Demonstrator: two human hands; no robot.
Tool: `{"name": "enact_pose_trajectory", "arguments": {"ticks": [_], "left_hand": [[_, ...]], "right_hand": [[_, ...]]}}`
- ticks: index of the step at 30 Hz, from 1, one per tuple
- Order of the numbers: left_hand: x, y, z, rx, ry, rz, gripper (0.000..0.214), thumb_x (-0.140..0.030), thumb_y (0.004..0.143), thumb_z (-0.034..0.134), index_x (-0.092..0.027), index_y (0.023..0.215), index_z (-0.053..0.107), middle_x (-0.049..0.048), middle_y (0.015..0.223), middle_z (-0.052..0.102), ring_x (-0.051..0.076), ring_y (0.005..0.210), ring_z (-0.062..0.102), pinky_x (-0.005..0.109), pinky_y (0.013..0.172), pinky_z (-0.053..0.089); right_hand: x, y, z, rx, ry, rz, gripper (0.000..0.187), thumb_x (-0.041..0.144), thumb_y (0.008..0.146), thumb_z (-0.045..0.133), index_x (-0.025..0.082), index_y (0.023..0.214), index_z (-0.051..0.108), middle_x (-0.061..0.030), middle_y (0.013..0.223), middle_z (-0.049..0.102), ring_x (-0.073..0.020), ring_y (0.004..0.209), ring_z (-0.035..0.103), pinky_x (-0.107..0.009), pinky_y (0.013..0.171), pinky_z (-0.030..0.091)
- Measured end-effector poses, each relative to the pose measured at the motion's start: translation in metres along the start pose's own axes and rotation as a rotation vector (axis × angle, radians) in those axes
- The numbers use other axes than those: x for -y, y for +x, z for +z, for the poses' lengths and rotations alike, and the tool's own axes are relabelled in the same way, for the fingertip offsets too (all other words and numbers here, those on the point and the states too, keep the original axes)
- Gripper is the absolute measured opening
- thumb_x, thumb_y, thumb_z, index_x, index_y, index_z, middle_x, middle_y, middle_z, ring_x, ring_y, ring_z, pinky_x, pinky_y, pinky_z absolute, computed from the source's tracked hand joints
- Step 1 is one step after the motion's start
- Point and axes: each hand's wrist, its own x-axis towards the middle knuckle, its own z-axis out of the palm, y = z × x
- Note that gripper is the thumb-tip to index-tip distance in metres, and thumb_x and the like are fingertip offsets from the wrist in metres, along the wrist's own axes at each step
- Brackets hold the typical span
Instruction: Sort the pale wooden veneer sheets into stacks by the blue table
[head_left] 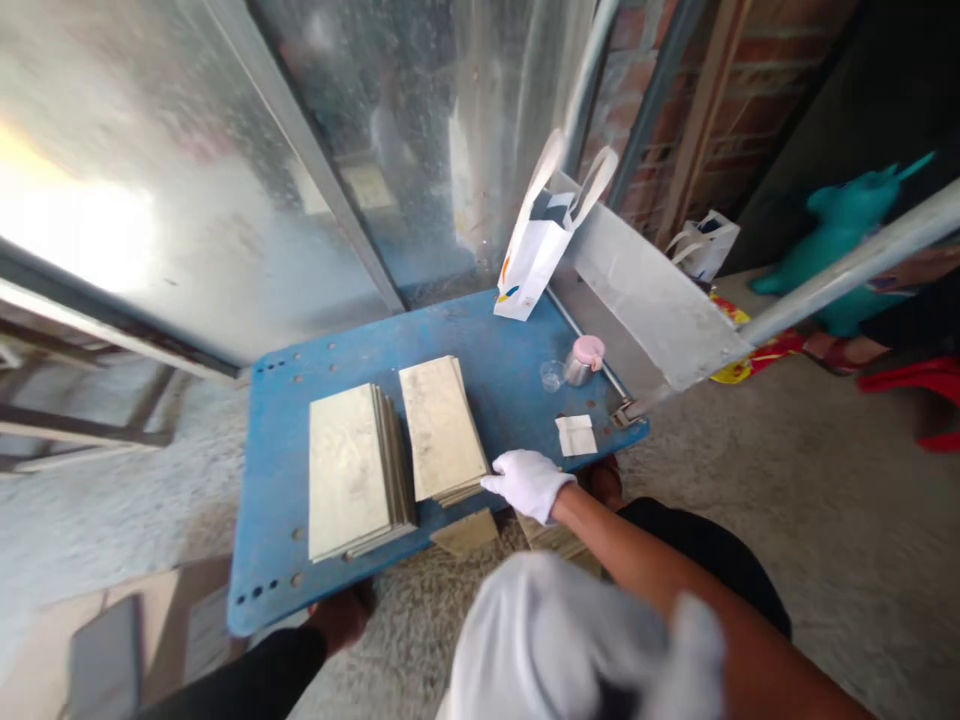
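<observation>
My right hand (529,484), in a white glove, is at the near right corner of a stack of thin pale boards (442,425). Its fingertips look closed on the corner of the top board. To the left, a taller stack of the same boards (349,470) leans slightly, its edges fanned to the right. Both stacks lie on a blue table (277,420). Close to the camera, my left hand (570,640) shows as a big blurred white glove. Its fingers are smeared, and whatever it may hold cannot be made out.
At the table's right are a white paper bag (534,262), a pink-lidded jar (583,360), a clear cup (552,375) and a folded white paper (576,436). A metal rail (847,268) bounds that side. More boards (469,533) lie below the front edge. A person sits far right, near a teal figure (847,240).
</observation>
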Motion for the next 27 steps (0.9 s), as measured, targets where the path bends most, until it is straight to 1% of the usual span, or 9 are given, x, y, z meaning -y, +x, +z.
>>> {"name": "enact_pose_trajectory", "arguments": {"ticks": [2, 4, 5, 8, 11, 15, 19, 23, 27], "left_hand": [[-0.007, 0.008, -0.008, -0.013, 0.005, 0.018, 0.071, -0.062, 0.074, 0.068, -0.039, 0.140, 0.055, 0.0055, 0.110, 0.076, 0.034, 0.111, 0.068, 0.048, 0.090, 0.059], [-0.011, 0.027, -0.012, -0.025, 0.022, 0.013, 0.067, -0.056, 0.083, 0.060, -0.029, 0.144, 0.051, 0.0056, 0.118, 0.073, 0.029, 0.111, 0.069, 0.043, 0.098, 0.056], [-0.009, 0.039, -0.013, -0.038, 0.039, -0.004, 0.066, -0.050, 0.086, 0.058, -0.022, 0.145, 0.051, 0.0086, 0.121, 0.072, 0.028, 0.111, 0.069, 0.042, 0.101, 0.054], [0.007, 0.074, -0.017, -0.053, 0.213, -0.090, 0.062, -0.032, 0.090, 0.054, -0.012, 0.148, 0.044, 0.0160, 0.137, 0.062, 0.027, 0.123, 0.062, 0.037, 0.106, 0.048], [0.028, 0.095, -0.015, -0.018, 0.362, -0.209, 0.065, -0.025, 0.093, 0.048, -0.006, 0.154, 0.032, 0.0226, 0.143, 0.055, 0.032, 0.129, 0.057, 0.041, 0.108, 0.045], [0.038, 0.094, -0.002, 0.048, 0.406, -0.245, 0.067, -0.021, 0.094, 0.045, -0.007, 0.157, 0.025, 0.0216, 0.140, 0.058, 0.031, 0.126, 0.060, 0.039, 0.106, 0.046], [0.037, 0.082, 0.011, 0.016, 0.451, -0.146, 0.066, -0.020, 0.095, 0.042, -0.001, 0.156, 0.024, 0.0216, 0.156, 0.040, 0.027, 0.143, 0.041, 0.033, 0.117, 0.034], [0.041, 0.076, 0.017, -0.037, 0.515, -0.059, 0.064, -0.019, 0.094, 0.041, 0.002, 0.153, 0.028, 0.0243, 0.155, 0.038, 0.031, 0.144, 0.039, 0.039, 0.119, 0.032], [0.038, 0.070, 0.020, -0.060, 0.522, -0.017, 0.068, -0.017, 0.088, 0.048, -0.001, 0.152, 0.031, 0.0232, 0.153, 0.042, 0.033, 0.144, 0.039, 0.043, 0.118, 0.034]], "right_hand": [[-0.002, 0.004, 0.005, -0.003, 0.012, -0.001, 0.039, 0.045, 0.095, 0.053, 0.014, 0.100, 0.074, -0.0166, 0.104, 0.074, -0.0277, 0.099, 0.070, -0.030, 0.074, 0.045], [-0.003, 0.008, 0.011, -0.003, 0.025, -0.006, 0.036, 0.042, 0.096, 0.053, 0.013, 0.103, 0.074, -0.0174, 0.109, 0.073, -0.0280, 0.104, 0.068, -0.031, 0.079, 0.045], [-0.003, 0.011, 0.014, -0.004, 0.033, -0.006, 0.036, 0.041, 0.096, 0.053, 0.012, 0.106, 0.073, -0.0179, 0.113, 0.072, -0.0283, 0.108, 0.067, -0.031, 0.082, 0.045], [-0.004, 0.017, 0.022, -0.008, 0.059, 0.011, 0.038, 0.039, 0.096, 0.053, 0.011, 0.116, 0.069, -0.0188, 0.123, 0.069, -0.0290, 0.115, 0.064, -0.031, 0.089, 0.044], [-0.004, 0.024, 0.028, -0.010, 0.094, 0.038, 0.044, 0.037, 0.096, 0.054, 0.008, 0.128, 0.063, -0.0200, 0.131, 0.064, -0.0288, 0.122, 0.060, -0.030, 0.094, 0.044], [-0.003, 0.029, 0.030, -0.009, 0.143, 0.040, 0.049, 0.037, 0.096, 0.055, 0.010, 0.137, 0.057, -0.0171, 0.140, 0.059, -0.0247, 0.129, 0.056, -0.026, 0.099, 0.042], [0.000, 0.029, 0.029, 0.003, 0.185, 0.040, 0.047, 0.038, 0.094, 0.058, 0.011, 0.133, 0.060, -0.0156, 0.137, 0.061, -0.0242, 0.126, 0.058, -0.025, 0.098, 0.042], [0.003, 0.028, 0.029, -0.001, 0.222, 0.052, 0.042, 0.036, 0.092, 0.060, 0.011, 0.125, 0.066, -0.0150, 0.126, 0.068, -0.0242, 0.115, 0.064, -0.025, 0.088, 0.045], [0.004, 0.027, 0.028, -0.022, 0.256, 0.064, 0.037, 0.036, 0.091, 0.062, 0.013, 0.118, 0.070, -0.0131, 0.118, 0.072, -0.0223, 0.106, 0.066, -0.024, 0.080, 0.045]]}}
